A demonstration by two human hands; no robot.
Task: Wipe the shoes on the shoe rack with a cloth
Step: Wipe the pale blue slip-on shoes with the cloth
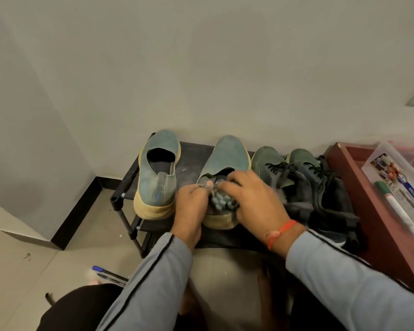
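Observation:
Two teal slip-on shoes with yellow soles stand on the black shoe rack [191, 156]. The left shoe [157, 173] stands alone, untouched. Both hands are at the heel of the right teal shoe [230, 156]. My left hand [193, 201] grips the heel collar of that shoe. My right hand [253, 199] presses a grey, nubby cloth [221, 201] against the back of it. A pair of dark green laced sneakers [294, 168] sits to the right on the rack, beside my right hand.
A reddish wooden tray [359, 187] at the right holds a clear plastic box [397, 177] and a green-capped marker [392, 199]. Blue pens [108, 274] lie on the tiled floor at the lower left. The wall is right behind the rack.

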